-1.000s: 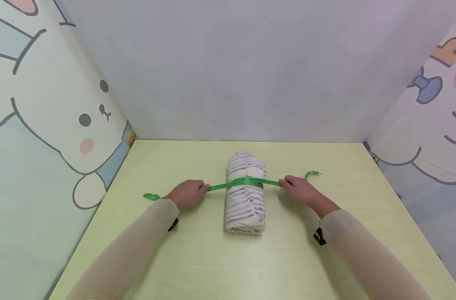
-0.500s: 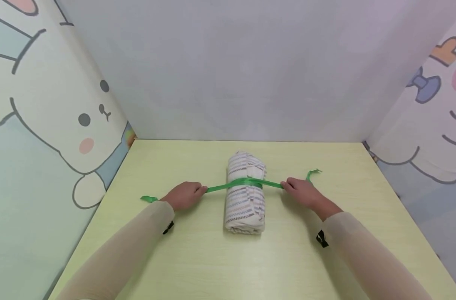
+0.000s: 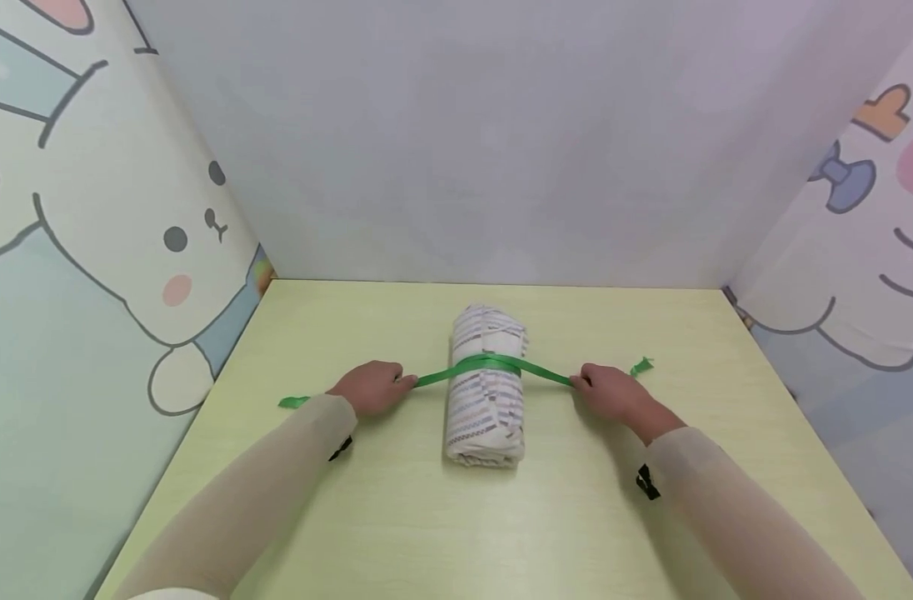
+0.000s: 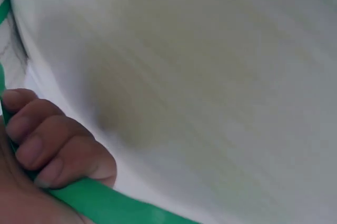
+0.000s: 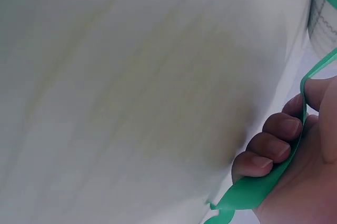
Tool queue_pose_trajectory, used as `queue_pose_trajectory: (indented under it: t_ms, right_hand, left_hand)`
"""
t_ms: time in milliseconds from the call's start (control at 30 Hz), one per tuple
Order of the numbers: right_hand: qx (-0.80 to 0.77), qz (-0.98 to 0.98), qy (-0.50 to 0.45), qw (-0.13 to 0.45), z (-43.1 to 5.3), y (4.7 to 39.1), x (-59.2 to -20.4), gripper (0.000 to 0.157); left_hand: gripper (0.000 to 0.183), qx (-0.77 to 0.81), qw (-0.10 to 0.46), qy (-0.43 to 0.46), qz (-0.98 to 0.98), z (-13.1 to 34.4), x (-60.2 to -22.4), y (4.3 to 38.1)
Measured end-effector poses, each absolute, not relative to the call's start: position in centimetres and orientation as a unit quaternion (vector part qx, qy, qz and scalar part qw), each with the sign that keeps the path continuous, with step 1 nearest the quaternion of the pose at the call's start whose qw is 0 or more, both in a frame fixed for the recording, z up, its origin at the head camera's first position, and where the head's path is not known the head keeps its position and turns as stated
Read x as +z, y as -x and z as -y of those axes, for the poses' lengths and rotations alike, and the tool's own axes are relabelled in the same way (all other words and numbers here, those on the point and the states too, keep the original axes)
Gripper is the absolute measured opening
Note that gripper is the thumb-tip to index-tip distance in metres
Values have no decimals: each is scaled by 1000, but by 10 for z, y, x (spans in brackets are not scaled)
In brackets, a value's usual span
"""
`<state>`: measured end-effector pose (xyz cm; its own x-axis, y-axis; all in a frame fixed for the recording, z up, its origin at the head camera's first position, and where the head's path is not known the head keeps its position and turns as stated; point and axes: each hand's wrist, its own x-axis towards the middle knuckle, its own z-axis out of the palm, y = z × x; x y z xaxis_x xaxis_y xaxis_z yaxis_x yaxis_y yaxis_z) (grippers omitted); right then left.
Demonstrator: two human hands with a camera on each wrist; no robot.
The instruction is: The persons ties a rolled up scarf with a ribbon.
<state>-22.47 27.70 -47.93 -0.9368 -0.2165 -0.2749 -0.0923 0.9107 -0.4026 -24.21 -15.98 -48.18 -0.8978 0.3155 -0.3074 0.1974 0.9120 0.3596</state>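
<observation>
A rolled white towel (image 3: pixel 485 417) with rows of small coloured dashes lies lengthwise on the table. Round its middle runs a green ribbon (image 3: pixel 490 362), crossed on top and drawn out to both sides. My left hand (image 3: pixel 374 389) grips the ribbon's left end, left of the roll; its fingers (image 4: pixel 58 150) curl over the ribbon in the left wrist view. On the other side, my right hand (image 3: pixel 610 393) holds the right end, fingers (image 5: pixel 268 142) wrapped round it. A short tail of ribbon sticks out behind each hand.
The pale wooden table (image 3: pixel 456 533) ends at a plain light wall (image 3: pixel 486 150) at the back. Side panels with cartoon drawings, such as a white rabbit (image 3: pixel 127 225) on the left, stand along both edges.
My right hand has moved slightly right and nearer to me, the ribbon still in its grip. The left hand shifted a little left, and the ribbon now lies flatter over the roll.
</observation>
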Motion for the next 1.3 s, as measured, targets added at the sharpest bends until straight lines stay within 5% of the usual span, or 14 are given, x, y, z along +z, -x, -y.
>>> queue_pose_trajectory:
  t_ms: [733,1300]
  right_hand:
    - [-164,-975,73,130,-348,215,-478,26]
    - [-144,-984,83,69,-337,218,-469,27]
  left_hand:
    - [43,166,179,-120,-962,268,-485,243]
    - [35,58,86,-108,-989,254,-472,230]
